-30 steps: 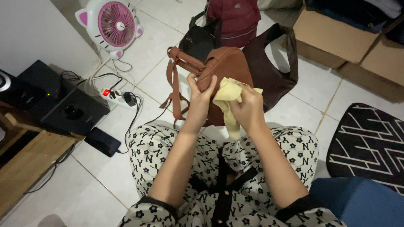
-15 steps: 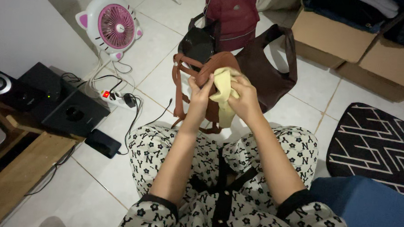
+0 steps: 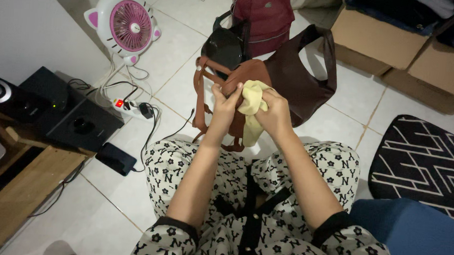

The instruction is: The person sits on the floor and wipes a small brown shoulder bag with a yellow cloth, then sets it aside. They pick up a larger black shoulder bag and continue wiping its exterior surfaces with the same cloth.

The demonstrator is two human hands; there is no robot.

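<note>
Arms stretched out over patterned lap, brown bag (image 3: 249, 78) held up above white tiled floor (image 3: 153, 64), left hand (image 3: 224, 103) pinching bag's top edge tight, right hand (image 3: 275, 112) bunched shut around yellow cloth (image 3: 253, 106) pressed on bag.

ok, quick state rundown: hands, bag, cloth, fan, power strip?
left hand: gripping the brown bag
right hand: closed on the yellow cloth
brown bag: held up off the floor
yellow cloth: bunched, pressed to the bag
fan: upright on the floor
power strip: red switch lit
</note>
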